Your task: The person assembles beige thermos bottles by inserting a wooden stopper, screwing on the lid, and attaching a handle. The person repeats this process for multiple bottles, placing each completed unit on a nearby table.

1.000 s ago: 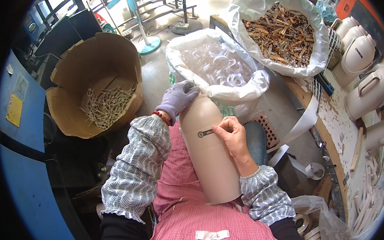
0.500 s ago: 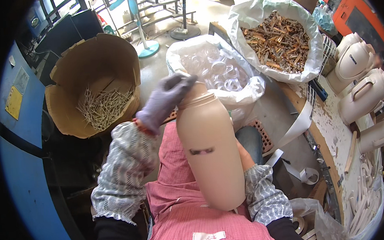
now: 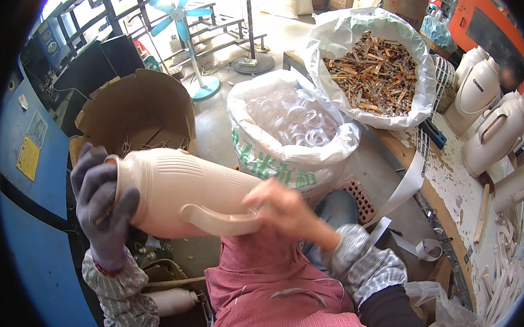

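Observation:
A beige plastic thermos jug shell [image 3: 178, 174] lies almost level across my lap, its neck to the left and ribs moulded along its side. My gloved left hand [image 3: 103, 203] grips it at the neck, fingers wrapped round the rim. On the shell's near side is a curved handle [image 3: 220, 222]. My bare right hand [image 3: 288, 214] is at the handle's lower end, by the base of the shell. Motion blurs its fingers, so I cannot tell whether they hold the handle.
Ahead stand a sack of clear plastic rings [image 3: 295, 116] and a sack of brown scraps [image 3: 373, 73]. A cardboard bin [image 3: 132, 105] is left, beside a blue machine [image 3: 37, 207]. Several finished-looking jugs [image 3: 493, 131] and a mallet [image 3: 482, 213] rest on the right bench. Another shell [image 3: 173, 302] lies low left.
The shell has swung from upright to nearly level, neck toward the left, and turned so its handle shows. My left hand moved left with the neck; my right hand came out from behind the shell.

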`<state>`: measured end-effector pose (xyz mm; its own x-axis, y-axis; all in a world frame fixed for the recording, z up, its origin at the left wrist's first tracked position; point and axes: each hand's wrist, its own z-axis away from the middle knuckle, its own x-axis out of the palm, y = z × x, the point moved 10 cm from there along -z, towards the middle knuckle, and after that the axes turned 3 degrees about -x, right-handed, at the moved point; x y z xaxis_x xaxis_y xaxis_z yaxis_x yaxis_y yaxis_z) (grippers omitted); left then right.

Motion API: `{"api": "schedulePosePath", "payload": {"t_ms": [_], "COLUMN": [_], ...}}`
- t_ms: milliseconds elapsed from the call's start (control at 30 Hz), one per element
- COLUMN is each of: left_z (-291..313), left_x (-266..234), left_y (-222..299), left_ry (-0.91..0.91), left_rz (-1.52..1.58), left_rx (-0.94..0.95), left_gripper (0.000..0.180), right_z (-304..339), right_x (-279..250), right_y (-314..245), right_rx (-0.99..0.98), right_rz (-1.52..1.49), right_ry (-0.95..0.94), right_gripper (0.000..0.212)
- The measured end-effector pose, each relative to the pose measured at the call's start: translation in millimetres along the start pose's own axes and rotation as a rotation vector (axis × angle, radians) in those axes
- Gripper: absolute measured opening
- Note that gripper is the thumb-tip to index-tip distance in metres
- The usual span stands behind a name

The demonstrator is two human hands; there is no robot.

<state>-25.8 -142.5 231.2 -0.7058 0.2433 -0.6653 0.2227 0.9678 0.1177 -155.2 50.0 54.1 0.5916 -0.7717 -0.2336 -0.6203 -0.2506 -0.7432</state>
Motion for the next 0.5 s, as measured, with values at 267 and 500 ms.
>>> {"api": "schedulePosePath", "payload": {"t_ms": [267, 500], "left_z": [22.1, 13.8], "left_x": [9.0, 10.4], "left_y": [-16.6, -71.1], "left_ry": [-0.131, -0.130], "left_rz": [0.153, 0.298], "left_rx": [-0.150, -0.285], "left_gripper": [0.029, 0.011], "right_z": [-19.9, -23.8], "right_x": [-204.0, -237.0], "right_y": [197.3, 267.8], "right_rx": [0.509, 0.770], "right_rz": [0.481, 1.195], "right_ry": [0.445, 0.598], "right_gripper": [0.012, 0.035]}}
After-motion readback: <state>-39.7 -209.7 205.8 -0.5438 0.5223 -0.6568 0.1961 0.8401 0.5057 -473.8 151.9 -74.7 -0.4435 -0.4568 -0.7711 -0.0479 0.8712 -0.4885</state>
